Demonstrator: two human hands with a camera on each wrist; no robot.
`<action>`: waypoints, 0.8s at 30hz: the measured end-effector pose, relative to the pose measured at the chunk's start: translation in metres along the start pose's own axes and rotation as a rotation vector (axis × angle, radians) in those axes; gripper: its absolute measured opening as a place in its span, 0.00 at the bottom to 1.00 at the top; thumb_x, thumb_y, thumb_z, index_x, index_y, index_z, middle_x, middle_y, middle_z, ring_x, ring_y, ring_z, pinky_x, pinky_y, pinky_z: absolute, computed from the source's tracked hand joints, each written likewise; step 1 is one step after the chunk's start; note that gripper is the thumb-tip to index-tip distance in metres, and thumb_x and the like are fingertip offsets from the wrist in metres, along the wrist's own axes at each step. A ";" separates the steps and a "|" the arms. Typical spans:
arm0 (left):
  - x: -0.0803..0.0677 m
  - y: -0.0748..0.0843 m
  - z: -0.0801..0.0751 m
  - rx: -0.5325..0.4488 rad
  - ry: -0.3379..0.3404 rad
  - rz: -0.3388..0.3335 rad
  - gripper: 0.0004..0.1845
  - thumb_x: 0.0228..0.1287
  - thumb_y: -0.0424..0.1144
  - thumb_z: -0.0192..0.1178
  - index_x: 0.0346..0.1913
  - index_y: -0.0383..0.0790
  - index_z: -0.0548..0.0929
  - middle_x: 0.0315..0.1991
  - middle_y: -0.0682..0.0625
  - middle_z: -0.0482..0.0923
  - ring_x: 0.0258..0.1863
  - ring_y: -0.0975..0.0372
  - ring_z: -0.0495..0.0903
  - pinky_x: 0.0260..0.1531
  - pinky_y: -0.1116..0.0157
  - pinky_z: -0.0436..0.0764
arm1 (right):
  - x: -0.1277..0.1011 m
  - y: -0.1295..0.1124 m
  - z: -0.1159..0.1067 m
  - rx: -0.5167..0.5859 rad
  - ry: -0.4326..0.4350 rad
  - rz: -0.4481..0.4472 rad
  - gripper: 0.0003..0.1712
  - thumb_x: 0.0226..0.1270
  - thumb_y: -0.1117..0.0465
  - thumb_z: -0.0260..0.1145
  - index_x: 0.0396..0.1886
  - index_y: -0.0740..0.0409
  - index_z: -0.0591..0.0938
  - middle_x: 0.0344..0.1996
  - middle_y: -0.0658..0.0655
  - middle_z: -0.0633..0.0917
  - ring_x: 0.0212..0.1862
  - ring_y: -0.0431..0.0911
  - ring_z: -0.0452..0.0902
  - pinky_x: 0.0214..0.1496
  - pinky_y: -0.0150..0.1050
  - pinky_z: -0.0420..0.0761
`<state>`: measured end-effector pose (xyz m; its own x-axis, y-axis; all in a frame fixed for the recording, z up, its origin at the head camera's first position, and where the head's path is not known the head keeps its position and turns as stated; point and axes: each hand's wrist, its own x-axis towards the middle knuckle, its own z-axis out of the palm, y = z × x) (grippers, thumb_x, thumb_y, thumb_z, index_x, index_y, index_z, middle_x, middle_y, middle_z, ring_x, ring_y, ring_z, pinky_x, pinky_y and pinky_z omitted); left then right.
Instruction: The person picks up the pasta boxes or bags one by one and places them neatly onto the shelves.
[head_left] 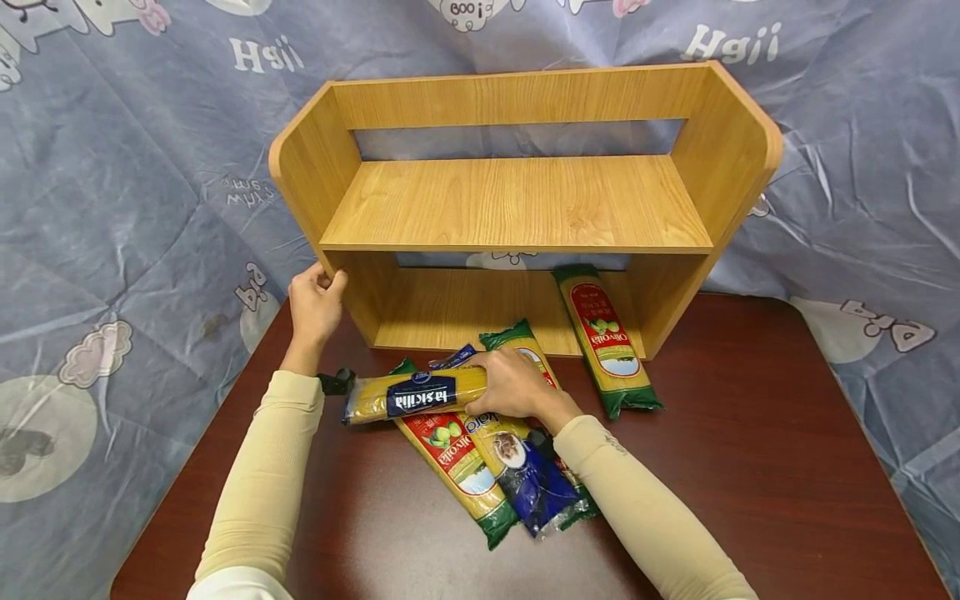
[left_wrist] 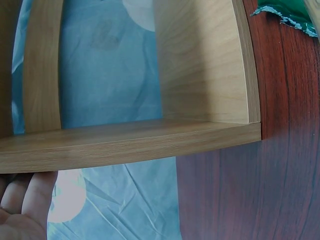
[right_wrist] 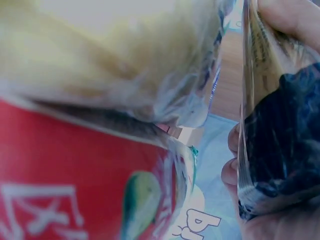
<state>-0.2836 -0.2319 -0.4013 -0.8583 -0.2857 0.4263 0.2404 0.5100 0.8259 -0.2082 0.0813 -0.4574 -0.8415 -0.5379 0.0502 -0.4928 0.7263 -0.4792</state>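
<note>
My left hand (head_left: 317, 304) grips the front edge of the left side panel of a wooden shelf (head_left: 517, 200), thumb on the inner side. In the left wrist view its fingers (left_wrist: 37, 197) lie against the panel's outer face. My right hand (head_left: 513, 383) holds the right end of a La Sicilia spaghetti pack (head_left: 422, 394), which lies crosswise over a pile of pasta packs. In that pile are a red-labelled Olivoilà pack (head_left: 453, 454), a blue-and-yellow pack (head_left: 517, 454) and another green-ended pack (head_left: 517, 333), partly hidden by the hand.
Another Olivoilà spaghetti pack (head_left: 603, 337) lies on the lower shelf at its right side, its near end jutting over the dark red table (head_left: 750, 467). A patterned blue cloth (head_left: 150, 208) hangs behind and beside the table.
</note>
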 end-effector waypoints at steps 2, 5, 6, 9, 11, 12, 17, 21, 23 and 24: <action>0.000 0.000 0.000 -0.003 0.000 -0.004 0.10 0.68 0.34 0.60 0.44 0.31 0.88 0.29 0.40 0.87 0.29 0.63 0.85 0.21 0.75 0.75 | -0.002 0.000 -0.002 -0.018 0.009 0.007 0.38 0.41 0.40 0.82 0.53 0.52 0.86 0.31 0.42 0.83 0.29 0.40 0.75 0.33 0.38 0.74; 0.000 0.000 0.001 -0.001 0.001 -0.006 0.10 0.68 0.34 0.60 0.45 0.31 0.88 0.30 0.39 0.87 0.31 0.59 0.86 0.22 0.75 0.76 | -0.006 0.000 -0.007 -0.041 0.020 0.018 0.38 0.40 0.39 0.82 0.54 0.50 0.86 0.32 0.42 0.84 0.30 0.40 0.75 0.35 0.38 0.73; 0.000 0.001 0.001 -0.001 0.000 -0.007 0.10 0.69 0.34 0.60 0.45 0.31 0.88 0.31 0.39 0.87 0.32 0.58 0.87 0.23 0.75 0.76 | -0.007 -0.001 -0.009 -0.046 0.022 0.021 0.39 0.40 0.39 0.82 0.54 0.50 0.86 0.34 0.42 0.85 0.31 0.40 0.75 0.36 0.39 0.73; 0.000 0.001 0.002 0.002 0.003 -0.008 0.10 0.69 0.34 0.60 0.45 0.31 0.89 0.31 0.39 0.87 0.34 0.52 0.88 0.23 0.76 0.76 | -0.011 -0.001 -0.014 -0.033 0.031 0.018 0.40 0.40 0.41 0.83 0.55 0.52 0.87 0.39 0.45 0.87 0.34 0.41 0.76 0.39 0.40 0.75; 0.000 0.001 0.002 0.004 0.003 -0.011 0.11 0.69 0.34 0.60 0.45 0.32 0.89 0.31 0.39 0.87 0.35 0.51 0.88 0.23 0.76 0.76 | -0.015 -0.001 -0.017 -0.020 0.034 0.015 0.40 0.41 0.42 0.83 0.57 0.52 0.86 0.43 0.47 0.88 0.36 0.42 0.76 0.39 0.40 0.75; 0.000 0.001 0.002 0.005 0.002 -0.014 0.11 0.69 0.34 0.60 0.46 0.32 0.89 0.32 0.39 0.87 0.36 0.51 0.88 0.23 0.76 0.76 | -0.016 -0.001 -0.018 -0.008 0.036 0.015 0.40 0.41 0.43 0.83 0.57 0.52 0.86 0.43 0.48 0.88 0.36 0.42 0.76 0.38 0.40 0.75; -0.001 0.001 0.003 0.004 -0.007 -0.020 0.11 0.70 0.35 0.60 0.47 0.31 0.88 0.33 0.39 0.88 0.37 0.51 0.88 0.25 0.76 0.77 | -0.026 0.001 -0.025 0.042 0.044 0.039 0.40 0.41 0.45 0.83 0.58 0.51 0.86 0.45 0.48 0.87 0.35 0.43 0.75 0.33 0.39 0.75; 0.000 0.000 0.002 0.003 -0.008 -0.022 0.12 0.69 0.35 0.60 0.46 0.31 0.88 0.32 0.39 0.87 0.33 0.59 0.87 0.23 0.75 0.76 | -0.034 0.002 -0.031 0.064 0.050 0.060 0.38 0.42 0.46 0.84 0.57 0.52 0.87 0.48 0.50 0.87 0.37 0.42 0.76 0.35 0.38 0.76; 0.000 -0.001 0.002 -0.001 -0.003 -0.022 0.11 0.69 0.35 0.61 0.45 0.31 0.88 0.30 0.39 0.87 0.29 0.64 0.85 0.21 0.75 0.76 | -0.039 0.002 -0.035 0.073 0.057 0.070 0.38 0.42 0.47 0.84 0.57 0.54 0.87 0.47 0.51 0.88 0.36 0.43 0.76 0.36 0.39 0.76; 0.000 -0.001 0.002 -0.001 -0.002 -0.022 0.11 0.69 0.35 0.61 0.45 0.31 0.89 0.29 0.40 0.87 0.27 0.66 0.84 0.21 0.75 0.75 | -0.041 0.001 -0.037 0.074 0.064 0.074 0.39 0.42 0.47 0.84 0.57 0.55 0.87 0.46 0.51 0.88 0.36 0.43 0.76 0.36 0.39 0.76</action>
<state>-0.2846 -0.2310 -0.4024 -0.8641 -0.2957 0.4073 0.2217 0.5028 0.8355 -0.1829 0.1203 -0.4276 -0.8885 -0.4539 0.0668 -0.4132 0.7284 -0.5465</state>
